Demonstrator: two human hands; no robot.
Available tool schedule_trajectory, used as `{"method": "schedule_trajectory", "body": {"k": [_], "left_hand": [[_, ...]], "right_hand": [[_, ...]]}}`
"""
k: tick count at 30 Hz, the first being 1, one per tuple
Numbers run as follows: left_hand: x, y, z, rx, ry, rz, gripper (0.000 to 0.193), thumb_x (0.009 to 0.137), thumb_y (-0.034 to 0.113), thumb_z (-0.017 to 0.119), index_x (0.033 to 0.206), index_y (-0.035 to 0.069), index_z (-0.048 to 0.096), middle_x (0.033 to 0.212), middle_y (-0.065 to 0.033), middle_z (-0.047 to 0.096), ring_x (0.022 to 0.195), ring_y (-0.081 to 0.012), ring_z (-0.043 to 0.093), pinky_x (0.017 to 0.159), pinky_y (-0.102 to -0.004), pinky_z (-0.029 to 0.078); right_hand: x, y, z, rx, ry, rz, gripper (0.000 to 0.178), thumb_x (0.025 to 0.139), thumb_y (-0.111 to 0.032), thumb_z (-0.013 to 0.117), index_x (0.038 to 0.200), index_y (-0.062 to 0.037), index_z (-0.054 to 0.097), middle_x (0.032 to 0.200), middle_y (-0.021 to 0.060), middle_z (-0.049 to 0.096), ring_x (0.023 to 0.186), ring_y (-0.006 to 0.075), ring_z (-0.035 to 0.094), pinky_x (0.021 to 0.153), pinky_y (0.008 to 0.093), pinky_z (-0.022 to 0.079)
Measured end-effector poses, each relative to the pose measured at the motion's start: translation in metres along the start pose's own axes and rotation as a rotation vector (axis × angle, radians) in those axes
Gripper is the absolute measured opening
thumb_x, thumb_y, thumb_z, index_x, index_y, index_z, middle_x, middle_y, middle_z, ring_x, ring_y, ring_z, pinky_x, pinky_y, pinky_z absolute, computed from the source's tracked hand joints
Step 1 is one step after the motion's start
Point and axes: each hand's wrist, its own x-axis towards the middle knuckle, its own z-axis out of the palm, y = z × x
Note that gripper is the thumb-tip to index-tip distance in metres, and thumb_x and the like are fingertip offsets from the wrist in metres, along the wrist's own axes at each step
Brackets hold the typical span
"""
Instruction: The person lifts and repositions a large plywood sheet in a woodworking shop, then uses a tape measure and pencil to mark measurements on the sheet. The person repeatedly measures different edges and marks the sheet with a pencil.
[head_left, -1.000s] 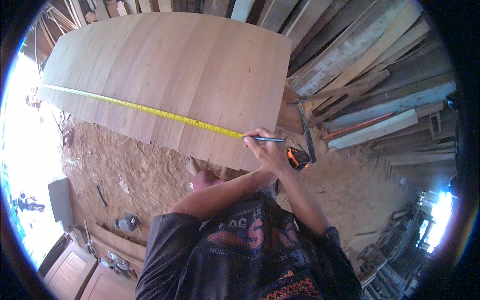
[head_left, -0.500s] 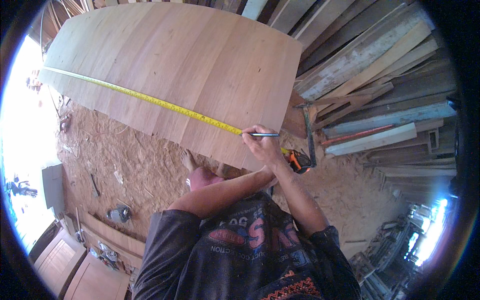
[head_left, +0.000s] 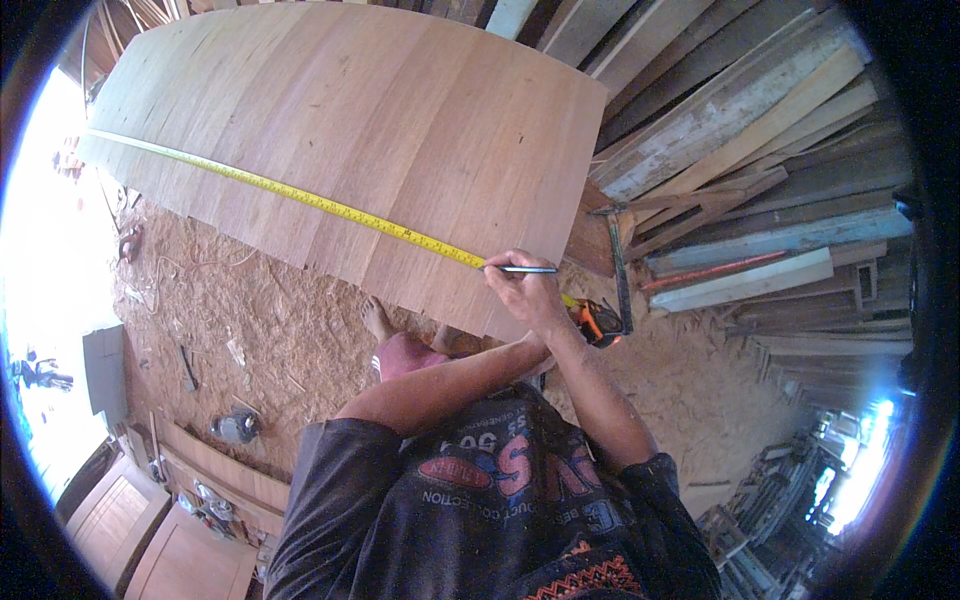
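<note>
A large wooden panel lies in front of me, with a yellow tape measure blade stretched across it from the far left edge. My right hand is closed around a slim dark pencil or pen, its tip at the blade near the panel's right end. My left forearm crosses under my right wrist. The left hand's fingers are hidden there, close to the orange and black tape measure case, which sits just past the panel's edge.
Stacked timber boards fill the far right side. A dark metal bar stands beside the case. Wood shavings cover the floor, where a grey power tool lies. Wooden panelled doors rest at the lower left.
</note>
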Motion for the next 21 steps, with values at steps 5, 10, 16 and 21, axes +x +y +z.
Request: {"method": "schedule_trajectory", "body": {"k": [5, 10, 16, 21], "left_hand": [[-0.0001, -0.0005, -0.001, 0.001, -0.005, 0.004, 0.033, 0.104, 0.029, 0.059, 0.131, 0.01, 0.055, 0.125, -0.0067, 0.063, 0.114, -0.0218, 0.063, 0.095, -0.0405, 0.055], [0.0008, -0.0007, -0.0006, 0.002, -0.008, 0.013, 0.033, 0.104, 0.029, 0.059, 0.131, 0.01, 0.055, 0.125, -0.0067, 0.063, 0.114, -0.0218, 0.063, 0.095, -0.0406, 0.055], [0.0029, -0.0003, 0.0008, 0.002, -0.012, 0.018, 0.033, 0.104, 0.029, 0.059, 0.131, 0.01, 0.055, 0.125, -0.0068, 0.063, 0.114, -0.0219, 0.063, 0.095, -0.0407, 0.055], [0.0041, -0.0006, 0.0018, 0.0, -0.017, 0.023, 0.033, 0.105, 0.029, 0.058, 0.131, 0.01, 0.055, 0.125, -0.0068, 0.063, 0.114, -0.0219, 0.063, 0.096, -0.0409, 0.054]], "right_hand": [[0.0012, 0.0024, 0.0018, 0.017, 0.004, 0.017, 0.014, 0.094, -0.01, 0.07, 0.1, 0.0019, 0.068, 0.086, 0.0053, 0.072, 0.08, 0.0096, 0.069, 0.071, 0.0267, 0.057], [0.0023, 0.0041, 0.0033, 0.044, 0.042, -0.014, 0.013, 0.091, -0.012, 0.073, 0.097, -0.0004, 0.07, 0.082, 0.0058, 0.073, 0.075, 0.0102, 0.068, 0.068, 0.0282, 0.056], [0.0016, 0.0032, 0.0018, 0.026, 0.011, 0.014, 0.014, 0.093, -0.012, 0.071, 0.099, 0.0007, 0.069, 0.084, 0.0058, 0.073, 0.078, 0.01, 0.068, 0.07, 0.0272, 0.056], [0.0013, 0.0043, 0.0043, 0.096, 0.036, 0.048, 0.014, 0.091, -0.014, 0.073, 0.096, -0.0013, 0.07, 0.08, 0.0061, 0.073, 0.073, 0.0112, 0.068, 0.066, 0.0297, 0.056]]}}
